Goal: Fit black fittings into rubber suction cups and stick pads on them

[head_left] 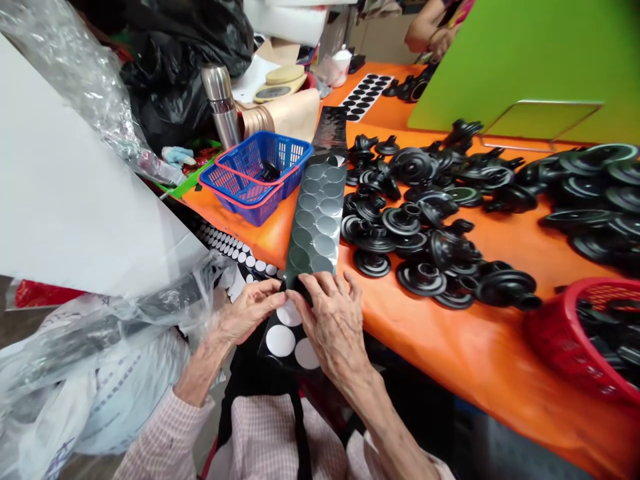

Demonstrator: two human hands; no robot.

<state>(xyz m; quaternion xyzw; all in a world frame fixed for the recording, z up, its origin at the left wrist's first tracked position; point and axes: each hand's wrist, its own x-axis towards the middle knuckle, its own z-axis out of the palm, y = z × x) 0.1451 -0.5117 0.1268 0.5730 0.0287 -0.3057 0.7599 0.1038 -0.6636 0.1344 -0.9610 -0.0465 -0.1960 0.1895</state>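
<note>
A long dark strip of round stickers (314, 217) runs from the table toward my lap and bends over the table's front edge. My left hand (254, 308) pinches the strip's left edge between thumb and fingertips. Curled over the same strip is my right hand (333, 320), its thumb meeting the left fingertips at that edge. Below the hands, the strip's hanging end shows white circles (281, 341) on black. What lies exactly between the fingertips is hidden.
Many black round rubber-like parts (421, 277) lie on the orange table (400, 327). A red basket (555, 333) of parts stands right, blue baskets (260, 213) left, beside a steel flask (220, 107). A green board (540, 60) rises behind. Another person's hand (440, 43) shows at the back.
</note>
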